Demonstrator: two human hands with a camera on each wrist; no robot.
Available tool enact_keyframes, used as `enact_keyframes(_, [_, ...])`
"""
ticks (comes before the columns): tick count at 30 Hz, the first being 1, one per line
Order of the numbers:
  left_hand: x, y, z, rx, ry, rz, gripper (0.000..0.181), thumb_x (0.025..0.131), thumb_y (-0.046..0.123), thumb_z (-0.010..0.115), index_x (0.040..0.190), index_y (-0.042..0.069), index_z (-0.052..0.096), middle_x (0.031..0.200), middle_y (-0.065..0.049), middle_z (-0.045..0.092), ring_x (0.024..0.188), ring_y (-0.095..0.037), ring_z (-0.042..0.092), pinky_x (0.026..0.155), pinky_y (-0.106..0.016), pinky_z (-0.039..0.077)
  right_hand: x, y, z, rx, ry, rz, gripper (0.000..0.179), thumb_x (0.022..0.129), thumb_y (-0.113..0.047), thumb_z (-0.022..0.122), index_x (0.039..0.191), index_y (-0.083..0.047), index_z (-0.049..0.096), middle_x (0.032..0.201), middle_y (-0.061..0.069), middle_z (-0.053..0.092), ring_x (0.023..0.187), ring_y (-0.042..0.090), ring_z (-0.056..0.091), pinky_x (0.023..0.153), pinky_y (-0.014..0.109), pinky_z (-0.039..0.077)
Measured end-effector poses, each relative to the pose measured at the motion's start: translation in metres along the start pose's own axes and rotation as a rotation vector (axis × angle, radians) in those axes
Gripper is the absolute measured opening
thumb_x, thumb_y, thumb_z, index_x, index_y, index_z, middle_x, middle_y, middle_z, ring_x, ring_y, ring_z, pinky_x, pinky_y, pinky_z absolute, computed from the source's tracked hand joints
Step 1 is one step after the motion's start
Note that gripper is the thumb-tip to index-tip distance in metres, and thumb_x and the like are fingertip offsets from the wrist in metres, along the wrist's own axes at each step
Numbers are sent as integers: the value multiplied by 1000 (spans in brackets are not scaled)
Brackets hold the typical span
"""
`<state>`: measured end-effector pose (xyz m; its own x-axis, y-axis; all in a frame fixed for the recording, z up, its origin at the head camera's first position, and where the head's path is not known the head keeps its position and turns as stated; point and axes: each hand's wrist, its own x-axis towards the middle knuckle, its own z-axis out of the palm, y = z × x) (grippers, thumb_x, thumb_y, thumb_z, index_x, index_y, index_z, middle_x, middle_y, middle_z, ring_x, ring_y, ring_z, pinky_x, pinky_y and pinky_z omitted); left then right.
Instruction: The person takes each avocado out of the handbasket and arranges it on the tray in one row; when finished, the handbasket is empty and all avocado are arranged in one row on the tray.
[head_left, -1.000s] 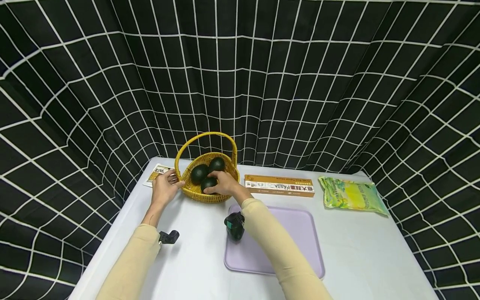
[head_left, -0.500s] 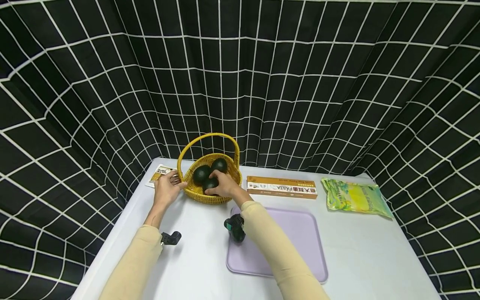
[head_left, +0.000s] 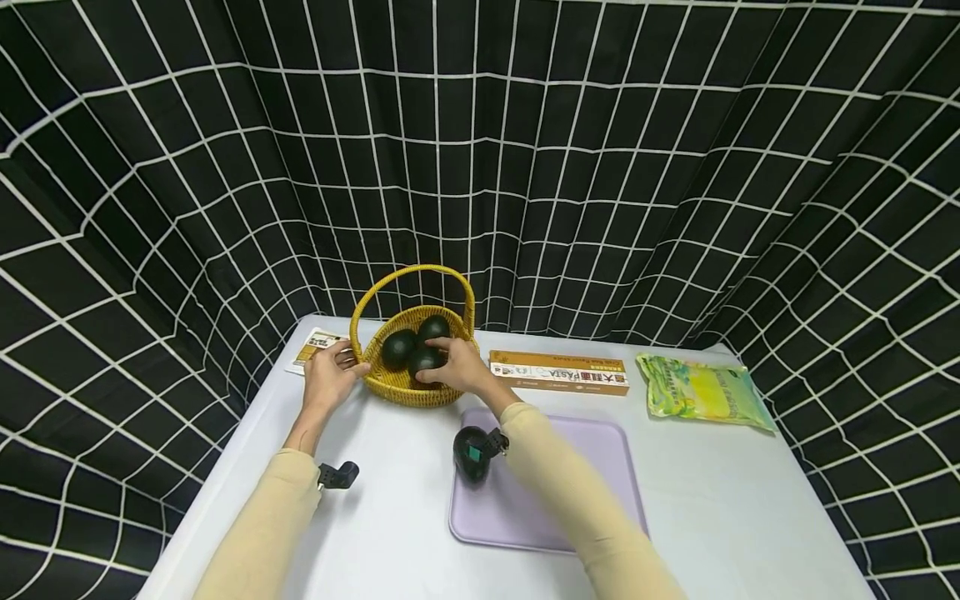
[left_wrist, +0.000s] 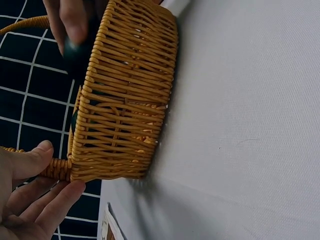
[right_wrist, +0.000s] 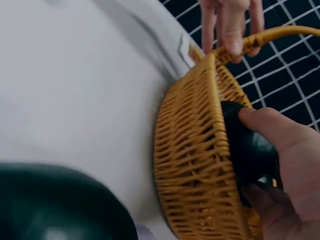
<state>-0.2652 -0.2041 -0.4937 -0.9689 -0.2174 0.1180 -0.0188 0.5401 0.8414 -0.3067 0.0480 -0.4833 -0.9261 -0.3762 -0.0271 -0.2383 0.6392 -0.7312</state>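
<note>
A yellow wicker basket (head_left: pixel 408 398) with an arched handle (head_left: pixel 375 289) stands at the back of the table. My left hand (head_left: pixel 327 379) grips the handle's left foot, thumb on one side and fingers on the other in the left wrist view. Inside the basket my right hand (head_left: pixel 465 367) pinches a dark green avocado (head_left: pixel 425 363) between thumb and fingers, close to the front rim. Two more avocados sit behind it, one at left (head_left: pixel 399 349) and one at the back (head_left: pixel 433 329). Another avocado (head_left: pixel 470 455) lies on the lilac tray (head_left: pixel 480 529), partly behind the right wrist's camera.
Right of the basket lies a long brown and white pasta box (head_left: pixel 558 372). A green and yellow packet (head_left: pixel 705 390) lies farther right. A small flat packet (head_left: pixel 306 350) is behind my left hand. Black curtain with white grid lines (head_left: pixel 480 167) surrounds the white table (head_left: pixel 720 508).
My right hand has shifted slightly right, and more of the pinched avocado shows. The tray's avocado is less covered by the right arm. My left hand keeps its hold on the handle.
</note>
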Motion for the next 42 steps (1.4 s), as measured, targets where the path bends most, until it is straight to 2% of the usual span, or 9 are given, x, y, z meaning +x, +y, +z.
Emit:
enact_keyframes(3, [1, 0, 0, -8, -8, -3, 57, 90, 5, 81, 142, -4, 59, 130, -28, 69, 118, -41, 71, 102, -48, 59, -8, 4, -13, 64, 29, -44, 70, 85, -32, 88, 146, -12, 61, 141, 15, 67, 121, 30, 68, 100, 41, 60])
enact_keyframes(5, [2, 1, 0, -11, -11, 1, 58, 90, 5, 81, 142, -4, 59, 130, -29, 68, 118, -42, 71, 102, -48, 59, -17, 8, -22, 142, 33, -55, 71, 84, -30, 89, 146, -10, 61, 141, 15, 67, 118, 28, 71, 97, 38, 62])
enact_keyframes(9, [3, 1, -1, -11, -6, 5, 58, 89, 5, 81, 141, -5, 59, 130, -29, 68, 118, -43, 71, 101, -49, 59, -36, 13, -42, 274, 32, -57, 69, 84, -25, 89, 145, -10, 62, 144, 13, 64, 125, 29, 69, 102, 36, 61])
enact_keyframes(13, [3, -1, 0, -13, -6, 8, 57, 90, 4, 80, 142, -6, 58, 130, -30, 68, 118, -42, 71, 101, -49, 59, -57, 19, -59, 322, 34, -61, 66, 83, -21, 90, 143, -13, 64, 146, 11, 63, 129, 32, 67, 104, 37, 59])
enact_keyframes(20, [3, -4, 0, -12, -2, 11, 58, 89, 6, 81, 141, -6, 59, 129, -29, 68, 117, -42, 71, 101, -50, 59, -102, 37, -76, 392, 14, -50, 69, 82, -14, 90, 145, -8, 62, 150, 15, 60, 134, 35, 62, 106, 34, 57])
enact_keyframes(24, [1, -3, -1, 2, 2, 13, 57, 89, 6, 81, 141, -6, 59, 129, -29, 69, 117, -42, 71, 101, -49, 59, -129, 50, -77, 389, 11, -51, 71, 81, -13, 91, 145, -7, 60, 150, 15, 60, 136, 36, 61, 109, 33, 54])
enact_keyframes(32, [-1, -2, 0, 11, -17, 7, 58, 90, 7, 80, 143, -5, 58, 130, -29, 68, 118, -42, 71, 103, -50, 58, -182, 87, -69, 253, 22, -63, 72, 81, -21, 92, 144, -4, 61, 149, 20, 60, 134, 40, 61, 110, 35, 52])
enact_keyframes(37, [-1, -2, -2, 6, -12, 5, 59, 89, 7, 81, 143, -5, 58, 129, -28, 69, 116, -42, 71, 102, -49, 58, -198, 98, -62, 228, 6, -70, 73, 81, -21, 92, 143, -1, 61, 149, 23, 59, 133, 41, 61, 109, 33, 52])
enact_keyframes(42, [0, -1, -2, -9, -12, 17, 58, 90, 6, 80, 142, -6, 58, 130, -29, 68, 117, -42, 71, 103, -50, 58, -202, 101, -55, 212, 19, -103, 72, 80, -21, 92, 142, 0, 61, 146, 23, 61, 132, 42, 62, 109, 38, 52])
